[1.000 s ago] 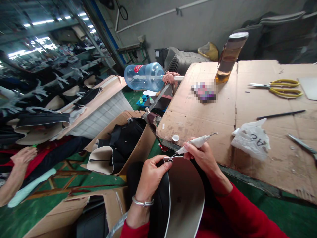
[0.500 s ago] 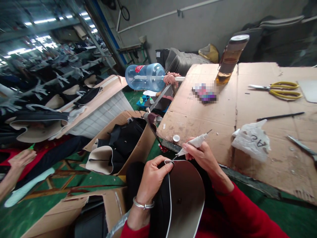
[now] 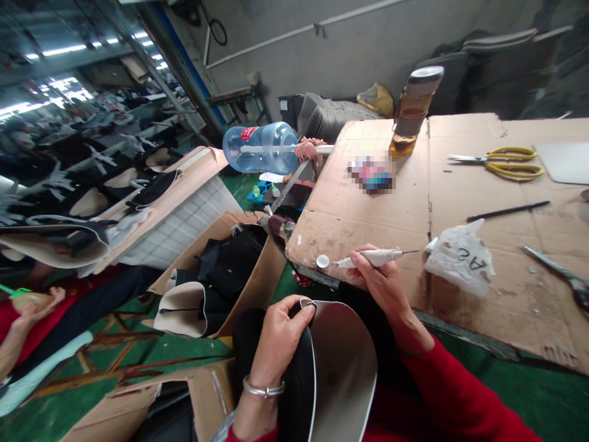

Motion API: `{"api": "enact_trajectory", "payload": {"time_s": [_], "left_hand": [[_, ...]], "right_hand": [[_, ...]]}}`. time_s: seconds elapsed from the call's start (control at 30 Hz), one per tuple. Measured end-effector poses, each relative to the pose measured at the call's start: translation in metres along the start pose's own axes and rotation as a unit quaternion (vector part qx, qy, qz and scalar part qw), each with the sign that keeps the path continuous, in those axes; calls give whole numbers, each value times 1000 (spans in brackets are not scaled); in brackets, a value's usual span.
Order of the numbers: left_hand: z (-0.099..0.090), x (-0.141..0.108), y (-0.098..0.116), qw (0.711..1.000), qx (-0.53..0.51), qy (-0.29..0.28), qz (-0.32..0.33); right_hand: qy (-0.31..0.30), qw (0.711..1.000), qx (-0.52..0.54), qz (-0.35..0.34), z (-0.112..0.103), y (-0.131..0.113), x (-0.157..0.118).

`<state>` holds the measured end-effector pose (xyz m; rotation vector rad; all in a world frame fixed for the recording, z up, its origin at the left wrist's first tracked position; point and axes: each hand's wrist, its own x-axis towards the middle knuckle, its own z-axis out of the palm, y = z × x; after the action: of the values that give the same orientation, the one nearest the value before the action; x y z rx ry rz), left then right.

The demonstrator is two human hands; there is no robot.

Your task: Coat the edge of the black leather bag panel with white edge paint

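Note:
My left hand (image 3: 278, 344), with a silver bangle on the wrist, pinches the top corner of a curved black piece with a pale inside and white edging (image 3: 344, 368). A small loop of the edging stands up at its thumb and fingertip. The piece rests upright over my lap. My right hand (image 3: 381, 285) grips a slim white-wrapped tool (image 3: 381, 256), with a thin dark spike pointing right and a narrow pale tip pointing left. That hand is over the near edge of the cardboard-covered table (image 3: 386, 215), apart from the piece. Beside the tool's left tip lies a small white cap (image 3: 323, 261).
Yellow-handled scissors (image 3: 513, 164), a black pen-like stick (image 3: 508, 211), a crumpled plastic bag (image 3: 460, 258), metal shears (image 3: 559, 279) and a drink bottle (image 3: 414, 110) are on the table. A cardboard box (image 3: 262, 276) of black pieces stands left. A co-worker's hand (image 3: 34, 304) shows at far left.
My right hand has moved the white tool up and away from the piece's corner, and it now lies nearly level. My left hand keeps its pinch. The view has shifted slightly.

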<state>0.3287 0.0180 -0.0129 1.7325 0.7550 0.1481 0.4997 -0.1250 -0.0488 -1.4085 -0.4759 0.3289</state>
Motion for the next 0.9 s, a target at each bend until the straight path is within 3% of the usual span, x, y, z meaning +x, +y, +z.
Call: {"api": "enact_trajectory", "payload": {"time_s": [0.27,0.6,0.7,0.9], "left_hand": [[-7,7,2,1000,6,-25,0],[-7,17,-2,999,11,35,15],[-8,23,-4,999,-38,37,-7],[-6,39,-8,982,-176,7,-67]], "right_hand": [[-18,989,-132,-59,3,6,0],[-21,981,-175,-76,-1,8,1],[-47,979,-181,-76,-4,9,1],[-32,981,-174,-72,-5,13,0]]}}
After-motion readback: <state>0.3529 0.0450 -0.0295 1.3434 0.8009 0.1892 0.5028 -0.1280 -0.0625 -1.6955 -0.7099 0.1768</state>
